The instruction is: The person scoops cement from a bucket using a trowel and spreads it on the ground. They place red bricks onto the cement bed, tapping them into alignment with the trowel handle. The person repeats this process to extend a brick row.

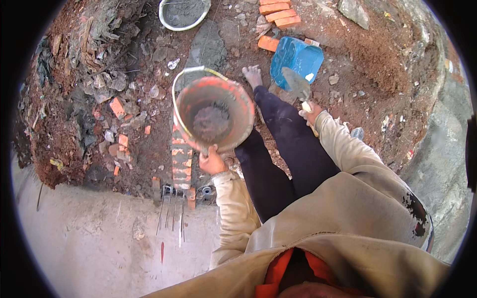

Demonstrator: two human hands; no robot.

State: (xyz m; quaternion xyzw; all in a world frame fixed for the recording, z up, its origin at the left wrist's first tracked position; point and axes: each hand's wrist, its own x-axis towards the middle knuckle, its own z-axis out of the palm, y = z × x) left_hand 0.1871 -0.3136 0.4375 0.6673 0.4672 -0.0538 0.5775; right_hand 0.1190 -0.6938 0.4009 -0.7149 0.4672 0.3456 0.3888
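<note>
Partway, I'd judge. Done: a narrow row of orange-red bricks with grey mortar joints (181,166), left of centre, ending at the smooth pale concrete surface (99,223) lower left. Looks left to do: the rough grey mortar-like strip (206,47) at upper centre, no bricks on the part I can see. Loose rectangular orange bricks (280,15) lie at top, right of centre.

Main item: orange-red, grey-crusted round bucket (241,107), centre frame, mouth facing me, its thin pale curved handle (201,68) swung out upper left. The left hand (212,161) grips its lower rim. Lumpy grey mix (211,121) at the bottom; supply looks low.

The right hand (312,114), right of centre, is wrapped round the pale grip of a flat grey metal trowel (296,83), tapered blade toward upper left. Blade overlaps the glossy blue plastic container (304,49) from here; can't tell if touching.

Also: pale-rimmed round basin (200,20) of grey paste, top; crumbly reddish soil (367,64); thin straight metal rods (174,218) near the row's lower end.
</note>
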